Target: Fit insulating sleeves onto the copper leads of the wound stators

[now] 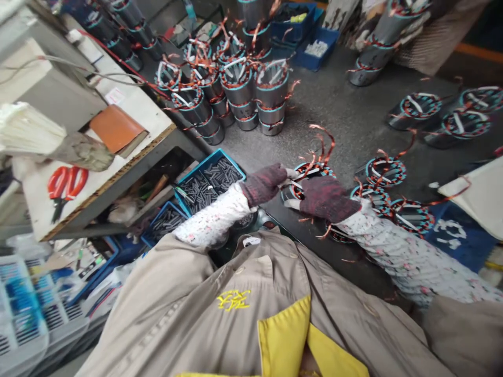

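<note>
We look down past a beige work jacket (pixel 236 319) with yellow facings at our own two hands, which meet at a wound motor stator (pixel 310 170) on the speckled grey floor (pixel 346 115); its copper lead wires (pixel 322 141) curl up toward twelve o'clock. Our left hand (pixel 263 184), in a maroon knit glove, reaches over the stator's near side, half extended, with its pale fingertips (pixel 291 173) at the rim; our right hand (pixel 324 199), gloved alike, lies partly open against the stator's lower edge, with its fingers (pixel 291 204) pointing toward nine o'clock. Both hands touch the stator, but we cannot tell whether either has a firm hold; speckled white oversleeves (pixel 404 256) cover both forearms.

From the hands, more flat-lying stators (pixel 385 172) spread from two to four o'clock; stacked stators (pixel 243 89) stand in columns at eleven o'clock. A blue crate (pixel 208 180) of dark steel pins sits just beside our left hand at nine o'clock; beyond it, on a white-topped workbench (pixel 133 107), lie red-handled scissors (pixel 66 183) and an orange notebook (pixel 113 128), with a bundle of white cable ties (pixel 27 128) at its edge. A blue tray (pixel 314 50) of small white parts stands at one o'clock.
</note>
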Tool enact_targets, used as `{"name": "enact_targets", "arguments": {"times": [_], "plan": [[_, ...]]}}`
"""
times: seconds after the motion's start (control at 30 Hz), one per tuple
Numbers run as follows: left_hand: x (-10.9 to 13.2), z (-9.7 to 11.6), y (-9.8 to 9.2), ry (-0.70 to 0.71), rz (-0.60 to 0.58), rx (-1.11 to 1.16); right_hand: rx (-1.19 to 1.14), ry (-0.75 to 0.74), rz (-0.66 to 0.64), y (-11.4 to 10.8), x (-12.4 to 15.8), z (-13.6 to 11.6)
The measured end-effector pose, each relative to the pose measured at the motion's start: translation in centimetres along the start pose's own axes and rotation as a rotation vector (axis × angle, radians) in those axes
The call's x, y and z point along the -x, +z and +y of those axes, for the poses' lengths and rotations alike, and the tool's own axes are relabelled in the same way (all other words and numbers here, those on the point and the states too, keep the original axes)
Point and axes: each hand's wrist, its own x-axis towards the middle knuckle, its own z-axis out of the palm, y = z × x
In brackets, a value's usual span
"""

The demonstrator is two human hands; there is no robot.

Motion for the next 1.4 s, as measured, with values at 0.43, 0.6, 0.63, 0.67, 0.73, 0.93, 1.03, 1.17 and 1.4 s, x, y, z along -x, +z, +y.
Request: {"name": "enact_targets", "arguments": {"times": [0.43, 0.6, 0.63, 0.67, 0.73, 0.93, 1.03, 1.17, 1.4], "plan": [[3.6, -13.1, -6.2, -0.910, 0.143, -0.462, 0.090, 0.100, 0.077, 2.0, -0.8, -0.3], [0.7, -15.0, -6.8, -0.959, 0.036, -0.579, 0.051, 0.126, 0.087, 2.3, -0.7, -0.5], [0.5, -15.1, -6.7, -0.967, 0.008, -0.593, 0.050, 0.132, 0.076, 2.1, -0.6, -0.7], [0.5, -15.0, -6.8, -0.971, -0.009, -0.598, 0.047, 0.132, 0.057, 1.8, -0.6, -0.8], [1.0, -14.8, -7.3, -0.966, 0.021, -0.581, 0.031, 0.120, 0.017, 1.1, -0.5, -1.0], [4.6, -11.2, -6.4, -0.720, 0.385, 0.010, -0.034, 0.042, -0.018, -0.4, -0.4, -0.4], [5.6, -8.0, -2.2, -0.560, 0.331, 0.490, -0.019, 0.051, -0.037, -0.9, -0.1, -0.3], [5.1, -5.1, 3.0, -0.536, 0.118, 0.826, -0.006, 0.057, -0.045, -1.1, 0.0, -0.7], [2.2, -6.7, 3.9, -0.435, 0.066, 0.620, -0.013, 0.059, -0.006, -0.1, -0.5, -0.4]]}}
